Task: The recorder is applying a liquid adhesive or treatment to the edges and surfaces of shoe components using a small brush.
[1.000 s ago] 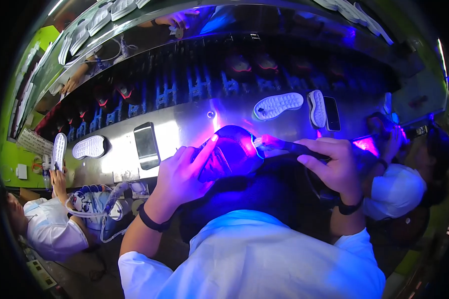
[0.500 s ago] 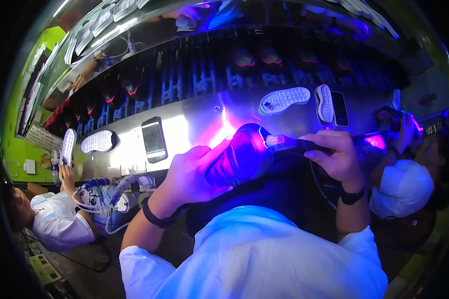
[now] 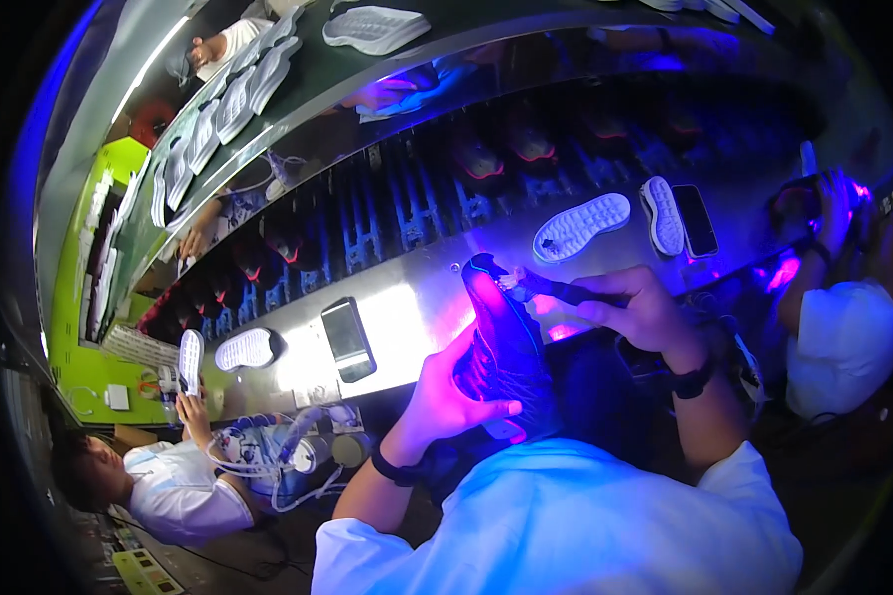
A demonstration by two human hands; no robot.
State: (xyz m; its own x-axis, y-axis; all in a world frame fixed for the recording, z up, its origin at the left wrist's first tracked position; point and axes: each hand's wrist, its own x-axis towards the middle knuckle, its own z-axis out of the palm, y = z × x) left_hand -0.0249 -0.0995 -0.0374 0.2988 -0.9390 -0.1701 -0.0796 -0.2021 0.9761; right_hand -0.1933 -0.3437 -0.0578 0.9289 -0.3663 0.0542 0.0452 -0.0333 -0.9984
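My left hand [image 3: 441, 394] is closed around a dark shoe upper [image 3: 511, 362], held above the front of the bench under violet light. The upper stands nearly lengthwise, its narrow end pointing away from me. In my right hand [image 3: 647, 309] is a brush [image 3: 564, 289] with a dark handle, pinched between thumb and fingers. Its bristles are at the right edge of the upper's far end and look to touch it. The side of the upper toward my palm is hidden.
White soles [image 3: 582, 226] lie on the metal bench, with a dark phone [image 3: 696, 220] beside one at the right. Another phone [image 3: 348, 339] lies left of my hand. Behind runs a blue rack [image 3: 417, 213] carrying dark shoe uppers. Co-workers [image 3: 184, 486] sit on both sides.
The upper has turned in my left hand from sideways-tilted to nearly lengthwise. The brush has shifted with its far end. The whole view has swung, so the bench appears tilted and lower at left.
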